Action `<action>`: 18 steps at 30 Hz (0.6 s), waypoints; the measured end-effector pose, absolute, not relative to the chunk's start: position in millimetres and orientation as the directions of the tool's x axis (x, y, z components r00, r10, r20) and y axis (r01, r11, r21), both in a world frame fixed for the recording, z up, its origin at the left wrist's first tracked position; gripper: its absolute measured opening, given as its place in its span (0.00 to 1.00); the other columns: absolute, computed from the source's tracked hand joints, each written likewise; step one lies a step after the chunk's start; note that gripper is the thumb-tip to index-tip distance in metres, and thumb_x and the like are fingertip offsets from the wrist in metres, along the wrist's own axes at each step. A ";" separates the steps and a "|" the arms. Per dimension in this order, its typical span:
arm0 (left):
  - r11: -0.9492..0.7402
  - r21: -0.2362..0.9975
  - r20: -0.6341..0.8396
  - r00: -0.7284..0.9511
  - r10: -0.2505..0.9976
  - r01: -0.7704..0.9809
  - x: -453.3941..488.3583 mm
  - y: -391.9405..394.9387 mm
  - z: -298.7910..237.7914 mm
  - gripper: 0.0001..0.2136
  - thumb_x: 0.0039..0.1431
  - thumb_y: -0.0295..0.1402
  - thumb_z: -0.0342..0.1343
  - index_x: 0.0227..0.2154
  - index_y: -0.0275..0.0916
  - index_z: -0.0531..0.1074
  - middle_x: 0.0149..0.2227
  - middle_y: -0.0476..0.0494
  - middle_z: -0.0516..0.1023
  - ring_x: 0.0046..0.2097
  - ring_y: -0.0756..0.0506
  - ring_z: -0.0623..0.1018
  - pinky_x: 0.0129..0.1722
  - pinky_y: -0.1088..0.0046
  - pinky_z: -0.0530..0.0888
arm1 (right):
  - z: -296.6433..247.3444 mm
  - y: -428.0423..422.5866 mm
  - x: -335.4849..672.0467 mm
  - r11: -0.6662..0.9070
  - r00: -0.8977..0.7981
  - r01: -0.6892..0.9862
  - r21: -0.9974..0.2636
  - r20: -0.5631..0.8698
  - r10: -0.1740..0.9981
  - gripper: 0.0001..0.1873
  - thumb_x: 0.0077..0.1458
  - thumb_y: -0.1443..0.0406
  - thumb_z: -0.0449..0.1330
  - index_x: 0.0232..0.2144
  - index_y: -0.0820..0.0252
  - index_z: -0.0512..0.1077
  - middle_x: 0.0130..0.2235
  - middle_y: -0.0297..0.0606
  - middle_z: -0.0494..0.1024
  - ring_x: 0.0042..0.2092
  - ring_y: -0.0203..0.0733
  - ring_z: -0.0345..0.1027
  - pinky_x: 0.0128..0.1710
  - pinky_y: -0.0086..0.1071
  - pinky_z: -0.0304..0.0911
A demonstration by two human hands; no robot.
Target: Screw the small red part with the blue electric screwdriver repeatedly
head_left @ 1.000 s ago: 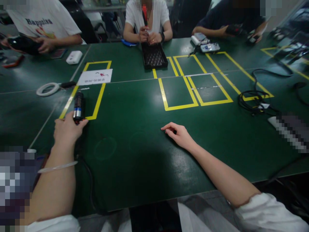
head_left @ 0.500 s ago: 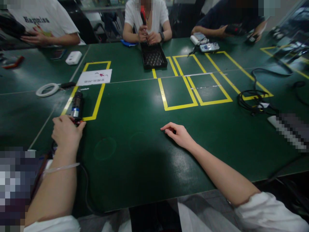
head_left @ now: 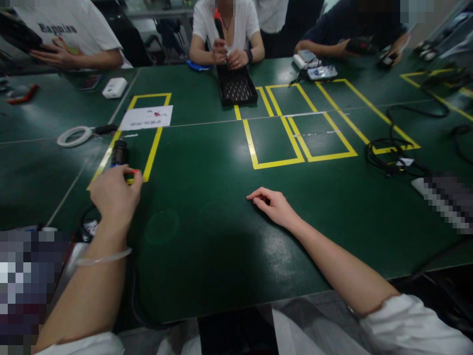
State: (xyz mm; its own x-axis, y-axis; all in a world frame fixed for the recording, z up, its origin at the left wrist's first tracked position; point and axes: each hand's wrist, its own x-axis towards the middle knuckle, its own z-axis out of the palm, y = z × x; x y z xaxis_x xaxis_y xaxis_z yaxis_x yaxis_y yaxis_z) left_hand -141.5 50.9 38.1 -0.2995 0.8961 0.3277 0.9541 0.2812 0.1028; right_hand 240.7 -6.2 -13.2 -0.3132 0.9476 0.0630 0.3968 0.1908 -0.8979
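Observation:
My left hand (head_left: 115,196) is closed round the near end of a black electric screwdriver (head_left: 118,152) with a blue and silver band and a red tip at my fingers. The tool lies over the yellow tape rectangle (head_left: 151,153) at the left of the green table (head_left: 221,217). Its black cord (head_left: 85,219) trails back under my wrist. My right hand (head_left: 272,203) rests on the table near the middle, fingers loosely curled, holding nothing.
A white tape roll (head_left: 74,136) and a paper label (head_left: 147,117) lie beyond the tool. A black screw tray (head_left: 236,89) stands in front of the person opposite. Yellow tape boxes (head_left: 295,133) mark the middle. Coiled black cables (head_left: 391,153) lie at the right. Other people sit along the far edge.
My left hand has lifted and shifted slightly right along the screwdriver, covering more of it. My right hand has not moved.

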 end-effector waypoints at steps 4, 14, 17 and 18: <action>-0.051 0.706 0.041 0.032 0.999 0.707 -61.7 36.8 42.6 0.17 0.59 0.44 0.53 0.41 0.35 0.72 0.39 0.40 0.79 0.41 0.43 0.77 0.46 0.66 0.72 | -13.8 -6.3 240.6 0.191 -0.325 0.356 -0.915 0.070 0.943 0.09 0.60 0.67 0.56 0.39 0.61 0.76 0.34 0.37 0.79 0.33 0.35 0.69 0.35 0.29 0.61; 0.131 0.965 -0.240 0.571 0.785 0.226 27.6 -4.1 13.0 0.26 0.63 0.40 0.52 0.62 0.37 0.60 0.31 0.47 0.74 0.36 0.48 0.74 0.40 0.70 0.71 | -19.4 -11.9 230.8 -0.037 -0.524 -0.058 -0.998 -0.001 0.852 0.16 0.55 0.59 0.64 0.44 0.60 0.69 0.35 0.36 0.78 0.34 0.36 0.72 0.37 0.32 0.67; 0.187 0.966 -0.257 0.571 0.779 0.179 28.2 -5.4 7.4 0.28 0.63 0.41 0.53 0.63 0.36 0.58 0.29 0.49 0.72 0.33 0.49 0.73 0.39 0.70 0.71 | -19.9 -14.1 228.1 -0.031 -0.565 -0.051 -0.998 0.004 0.825 0.13 0.56 0.60 0.64 0.41 0.60 0.70 0.36 0.37 0.79 0.36 0.37 0.73 0.38 0.32 0.67; 0.202 0.967 -0.255 0.563 0.786 0.156 27.9 -5.4 6.0 0.27 0.63 0.41 0.52 0.62 0.36 0.59 0.29 0.49 0.72 0.33 0.49 0.73 0.39 0.70 0.71 | -19.9 -14.5 227.6 -0.032 -0.566 -0.049 -0.998 0.001 0.825 0.13 0.56 0.59 0.64 0.40 0.60 0.70 0.36 0.38 0.79 0.36 0.37 0.73 0.38 0.32 0.67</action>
State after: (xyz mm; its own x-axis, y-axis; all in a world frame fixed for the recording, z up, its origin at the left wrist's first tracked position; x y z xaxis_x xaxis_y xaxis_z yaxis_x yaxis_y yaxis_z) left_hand 27.9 -5.4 6.0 0.5628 0.7862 -0.2553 0.1559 0.2024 0.9668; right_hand 227.6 -14.5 -19.9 -0.5655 0.8247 0.0014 -0.0491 -0.0320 -0.9983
